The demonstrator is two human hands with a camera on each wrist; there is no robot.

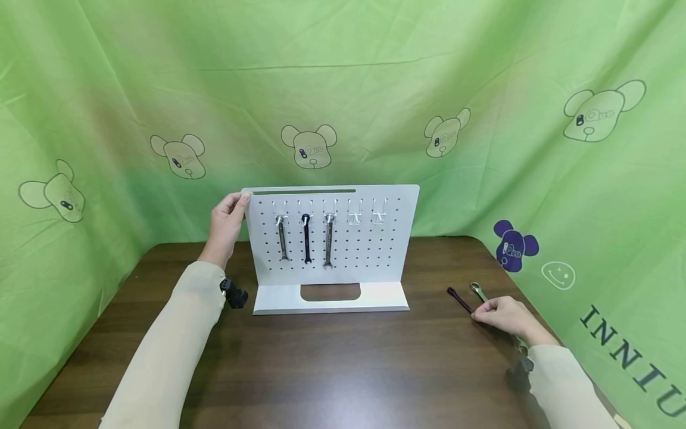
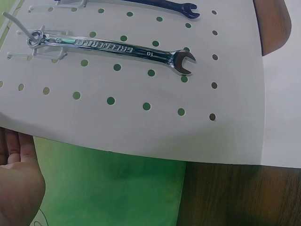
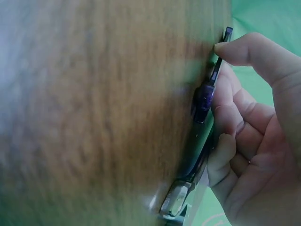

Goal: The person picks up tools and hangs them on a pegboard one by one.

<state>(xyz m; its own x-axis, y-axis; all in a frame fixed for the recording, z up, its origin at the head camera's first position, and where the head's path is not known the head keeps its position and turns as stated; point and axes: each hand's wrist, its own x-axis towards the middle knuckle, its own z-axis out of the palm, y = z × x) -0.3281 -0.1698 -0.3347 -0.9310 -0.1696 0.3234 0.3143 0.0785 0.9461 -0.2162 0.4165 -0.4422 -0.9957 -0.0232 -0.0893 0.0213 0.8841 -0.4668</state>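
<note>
My left hand (image 1: 223, 226) grips the upper left corner of a white pegboard (image 1: 334, 276) standing on the table; its fingers reach behind the panel in the left wrist view. From transparent hooks hang a silver combination wrench (image 2: 108, 46), a dark wrench (image 1: 307, 241) and another silver wrench (image 1: 329, 241). Over at the right, my right hand (image 1: 506, 316) pinches a dark purple wrench (image 3: 203, 101) between thumb and fingers. Its far end points toward the board, low over the tabletop. A second silver wrench (image 1: 479, 290) lies close by, partly hidden under that hand.
Two more transparent hooks (image 1: 355, 217) sit on the right of the pegboard. The brown wooden table (image 1: 332, 351) stretches in front of the board's base. A green printed cloth (image 1: 364, 89) hangs behind and at both sides.
</note>
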